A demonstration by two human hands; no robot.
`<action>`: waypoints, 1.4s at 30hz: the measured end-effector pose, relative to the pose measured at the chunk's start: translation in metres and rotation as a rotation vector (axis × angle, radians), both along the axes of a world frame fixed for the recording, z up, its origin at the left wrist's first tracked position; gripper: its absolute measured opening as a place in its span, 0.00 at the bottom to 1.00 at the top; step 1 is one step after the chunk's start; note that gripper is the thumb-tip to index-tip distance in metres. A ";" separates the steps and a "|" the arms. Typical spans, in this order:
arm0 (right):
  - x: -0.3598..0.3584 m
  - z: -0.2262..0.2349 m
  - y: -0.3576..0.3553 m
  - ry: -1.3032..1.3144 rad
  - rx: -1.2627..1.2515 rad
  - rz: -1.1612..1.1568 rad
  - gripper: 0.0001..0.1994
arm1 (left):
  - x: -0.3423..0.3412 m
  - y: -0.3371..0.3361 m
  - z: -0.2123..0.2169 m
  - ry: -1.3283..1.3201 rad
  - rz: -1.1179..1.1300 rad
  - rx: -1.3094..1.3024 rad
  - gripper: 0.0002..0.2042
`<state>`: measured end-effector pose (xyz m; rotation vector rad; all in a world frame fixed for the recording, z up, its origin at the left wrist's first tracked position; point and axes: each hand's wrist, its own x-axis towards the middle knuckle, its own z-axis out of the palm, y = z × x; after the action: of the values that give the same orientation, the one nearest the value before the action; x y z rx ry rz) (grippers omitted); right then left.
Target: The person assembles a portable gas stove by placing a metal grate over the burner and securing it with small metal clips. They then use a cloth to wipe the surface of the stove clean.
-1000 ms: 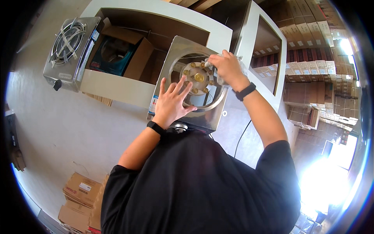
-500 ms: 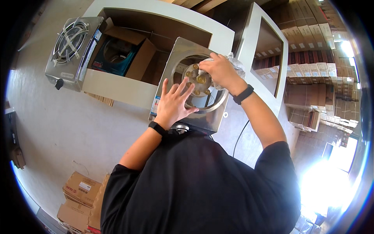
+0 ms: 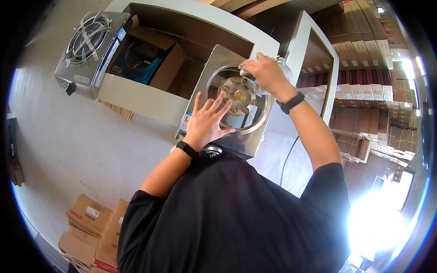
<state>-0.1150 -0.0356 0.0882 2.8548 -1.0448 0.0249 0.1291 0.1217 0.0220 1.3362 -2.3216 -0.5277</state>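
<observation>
In front of me is a single-burner gas stove [image 3: 218,56] with a shiny metal top and a wide round opening. Inside that opening sits a round burner [image 3: 239,95] bearing several brass-coloured nozzles. My left hand [image 3: 207,120] rests at the stove's left side with fingers spread, their tips reaching over the opening near the burner. At the far right of the opening's rim, my right hand [image 3: 267,76] grips a crumpled whitish cloth [image 3: 284,69]; its fingertips are partly hidden. A control knob [image 3: 212,150] shows at the near edge, next to my shirt.
Another metal stove [image 3: 84,50] with a taped burner stands at the left. Beside it, a white-framed cabinet [image 3: 145,101] holds an open carton [image 3: 167,70] with a teal-sided unit [image 3: 136,61]. Cartons [image 3: 90,214] are stacked lower left. A black cable [image 3: 287,159] hangs at right.
My right hand has moved with the cloth from over the burner outward to the opening's far right rim, uncovering more nozzles. My left hand stays almost in place. The view has shifted slightly.
</observation>
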 end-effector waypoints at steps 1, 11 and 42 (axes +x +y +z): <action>0.008 0.007 0.008 -0.070 0.035 0.046 0.12 | 0.000 0.001 -0.001 0.002 0.001 0.002 0.41; 0.025 -0.007 0.045 0.066 0.000 0.317 0.02 | 0.001 -0.002 0.005 0.030 -0.001 0.033 0.40; 0.030 0.014 0.058 -0.031 0.318 -0.656 0.14 | -0.004 0.001 -0.007 -0.021 -0.015 -0.013 0.32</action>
<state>-0.0854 0.0227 0.1023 2.6003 -2.0959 -0.1609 0.1248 0.1224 0.0153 1.3256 -2.3500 -0.5039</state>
